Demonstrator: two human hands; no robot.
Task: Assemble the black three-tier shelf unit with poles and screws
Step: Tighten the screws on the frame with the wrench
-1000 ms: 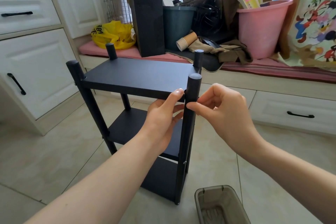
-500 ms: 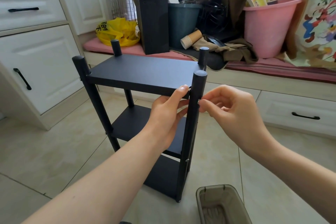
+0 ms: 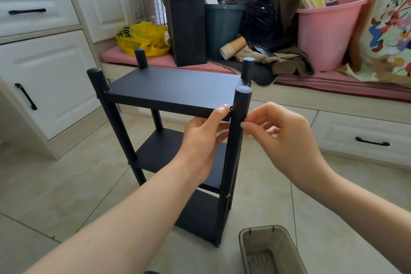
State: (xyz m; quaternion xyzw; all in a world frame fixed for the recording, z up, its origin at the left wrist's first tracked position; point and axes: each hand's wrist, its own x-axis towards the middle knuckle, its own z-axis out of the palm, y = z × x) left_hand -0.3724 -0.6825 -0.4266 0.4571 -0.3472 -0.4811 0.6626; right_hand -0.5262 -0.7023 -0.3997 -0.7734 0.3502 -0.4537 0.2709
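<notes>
Head view, looking down over both forearms. Your black three-tier shelf unit (image 3: 155, 158) stands upright on the tiled floor (image 3: 66, 184) directly before you, with its four poles rising above the top tier (image 3: 173, 89). Your left hand (image 3: 204, 138) grips the near right corner of the top tier, thumb laid on the front edge and fingers tucked beneath the board, just beside the front right pole (image 3: 235, 162). Your right hand (image 3: 287, 140) pinches a small screw (image 3: 241, 125) between thumb and forefinger, holding it against the outer side of that pole, about level with the top tier; the other fingers are loosely curled. How far the screw sits in the pole cannot be told. A second screw head (image 3: 228, 196) shows lower on the same pole, near the corner of the middle tier. A smoky translucent container (image 3: 260, 230) rests on the floor at lower right, near the foot of the pole; its contents are blurred. Behind the unit, a pink-cushioned bench (image 3: 333, 87) carries a black computer tower (image 3: 186, 22), a yellow plastic bag (image 3: 142, 39), a dark green bin (image 3: 222, 29), a stack of paper cups (image 3: 232, 48) lying on its side, and a pink bucket (image 3: 327, 35). A white cabinet (image 3: 44, 78) with black handles stands at left.
</notes>
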